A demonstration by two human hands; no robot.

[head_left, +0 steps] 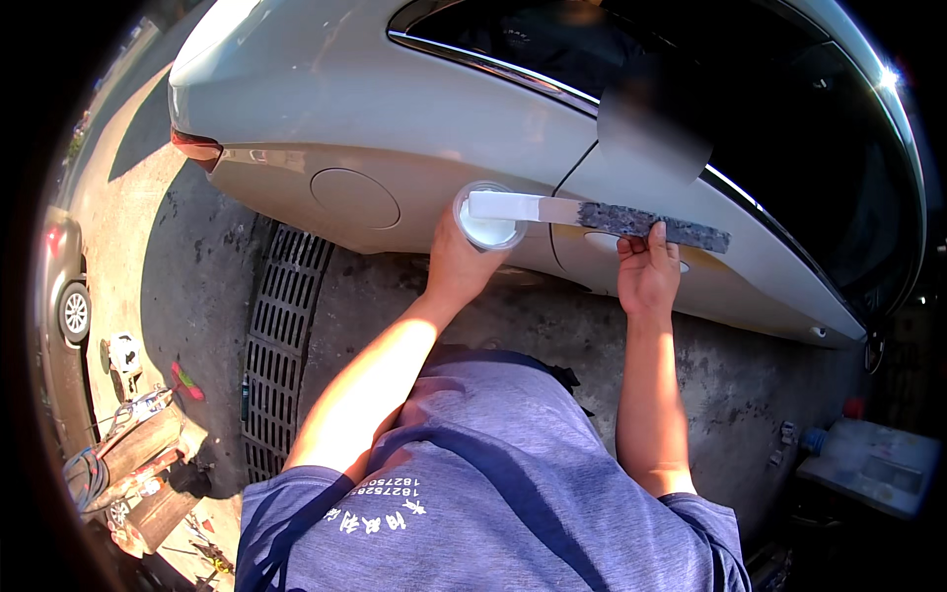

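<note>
My left hand (460, 264) is wrapped round a clear plastic cup (521, 233) with white liquid (490, 231) in it. In my right hand (648, 270), a long flat stir stick (562, 210) is pinched by its dark, paint-stained part between thumb and fingers. White liquid coats the stick's other end, which lies over the cup's mouth. Whether its tip touches the liquid, I cannot tell. Both hands are in front of the side of a light-coloured car (414, 128), the cup below its window line.
A slotted drain grate (284, 335) runs along the concrete floor at left. Beyond it lie cut logs (148, 444) and a coiled hose (89, 479); another car (64, 296) stands at the far left. At lower right is a pale, flat-topped stand (873, 464).
</note>
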